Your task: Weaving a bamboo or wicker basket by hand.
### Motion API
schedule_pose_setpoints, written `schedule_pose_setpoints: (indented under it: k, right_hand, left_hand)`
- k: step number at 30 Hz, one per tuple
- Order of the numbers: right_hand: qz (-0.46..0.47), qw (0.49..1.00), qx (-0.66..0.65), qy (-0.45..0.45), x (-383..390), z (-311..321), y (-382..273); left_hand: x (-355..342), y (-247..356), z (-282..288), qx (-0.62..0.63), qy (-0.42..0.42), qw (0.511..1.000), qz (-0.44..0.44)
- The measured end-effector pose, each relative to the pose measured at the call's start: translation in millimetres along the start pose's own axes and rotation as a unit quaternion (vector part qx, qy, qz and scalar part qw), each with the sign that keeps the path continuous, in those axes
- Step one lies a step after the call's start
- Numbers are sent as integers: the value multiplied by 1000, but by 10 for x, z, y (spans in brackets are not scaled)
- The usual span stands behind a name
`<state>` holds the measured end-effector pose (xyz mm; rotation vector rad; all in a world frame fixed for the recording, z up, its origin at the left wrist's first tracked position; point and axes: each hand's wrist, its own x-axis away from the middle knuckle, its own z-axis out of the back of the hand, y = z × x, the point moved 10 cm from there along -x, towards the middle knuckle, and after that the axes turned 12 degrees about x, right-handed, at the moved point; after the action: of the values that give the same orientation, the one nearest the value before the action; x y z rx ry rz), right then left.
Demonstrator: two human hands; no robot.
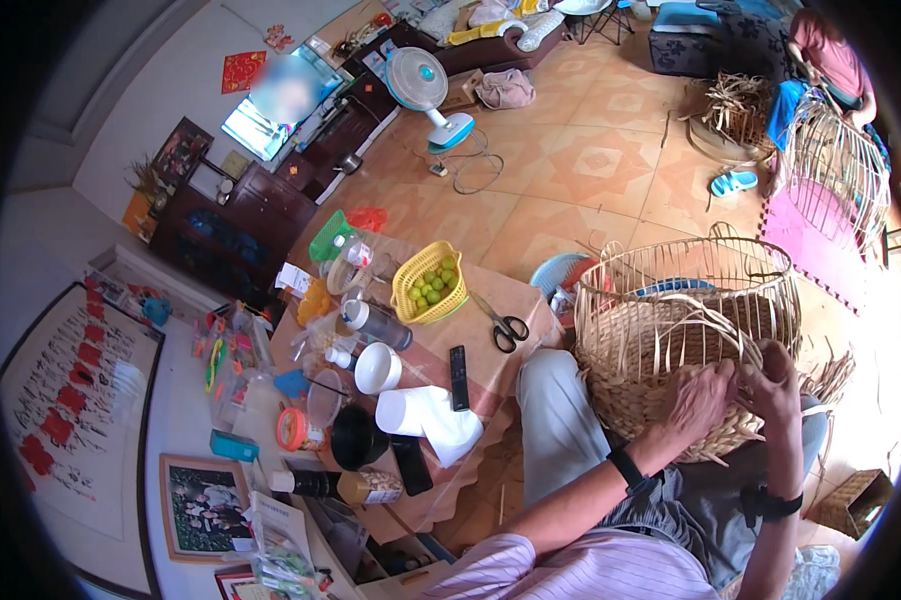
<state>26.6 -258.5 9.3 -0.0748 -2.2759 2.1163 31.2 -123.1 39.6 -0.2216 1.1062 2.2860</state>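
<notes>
A large half-woven basket (618,375) rests on my lap, its lower wall thickly plaited and its upper part a bare frame of thin upright stakes. Both hands meet at the near right side of its wall. My left hand (698,402) is closed, fingers pinched on a pale woven strip against the plaited wall. Beside it, my right hand (770,385) is bent and closed round the same strip area. Loose plaiting strips (708,318) arch up over the weave from there. The exact hold of the fingertips is partly hidden.
On the left, a table (505,290) bears scissors (503,325), a remote (458,378), a paper roll (420,415) and a yellow basket (410,280) of green fruit. A fan (420,85) stands ahead. At far right, another person (830,60) sits by a basket frame (838,165).
</notes>
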Motion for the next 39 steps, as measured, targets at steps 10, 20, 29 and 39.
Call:
schedule_pose_setpoints:
  k: [10,20,29,39]
  right_hand:
    - [-126,989,19,80,228,234,216]
    - [-25,980,167,109,487,12,33]
    - [-152,988,-21,13,403,135,324]
    - [-184,982,25,21,386,174,322]
  left_hand:
    - [50,-8,-40,-31,29,999,-33]
    - [58,-30,-4,-21,-3,999,-32]
    - [245,-9,716,58,72,994,-60]
    - [352,26,545,29,22,998,-45]
